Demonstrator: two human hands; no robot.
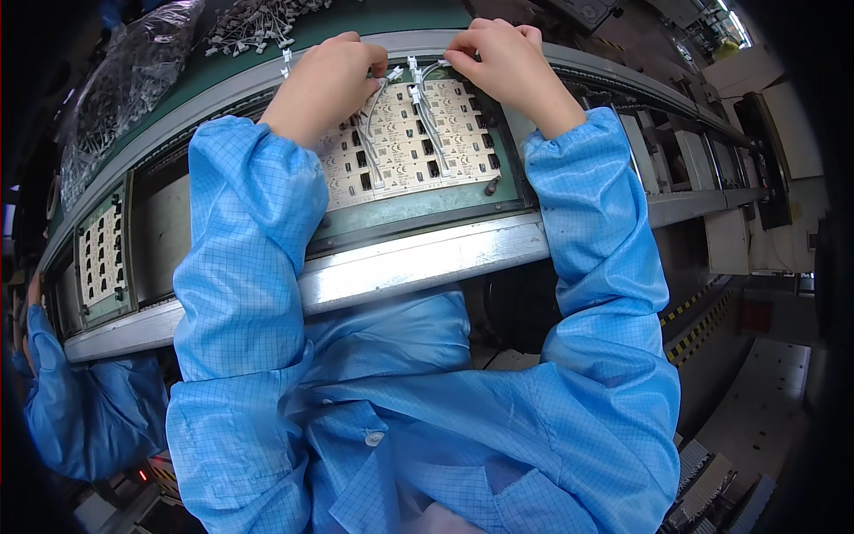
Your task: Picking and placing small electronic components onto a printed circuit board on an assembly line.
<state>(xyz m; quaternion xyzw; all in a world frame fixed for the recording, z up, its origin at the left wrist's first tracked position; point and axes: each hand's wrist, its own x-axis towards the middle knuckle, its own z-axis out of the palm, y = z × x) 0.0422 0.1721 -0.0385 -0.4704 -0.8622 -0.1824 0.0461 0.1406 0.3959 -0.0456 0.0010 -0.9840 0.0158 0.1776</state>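
A cream-white circuit board panel (400, 133) with rows of black components lies in a green carrier (418, 212) on the conveyor. Grey-white wire leads (430, 125) with white plugs run across it, some bunched at its far edge. Over the panel's far left part, my left hand (334, 76) is closed, its thumb and fingertips pinched by a wire lead; the exact grip is partly hidden. At the far right edge, my right hand (503, 67) pinches the end of another wire lead. Both forearms are in blue checked sleeves.
Several loose wire leads (258, 25) lie heaped beyond the conveyor, beside a clear plastic bag (129, 89). Another carrier with a panel (101, 249) sits farther left on the line. A co-worker's blue sleeve (53, 365) shows at left. A metal rail (427, 262) runs along the near side.
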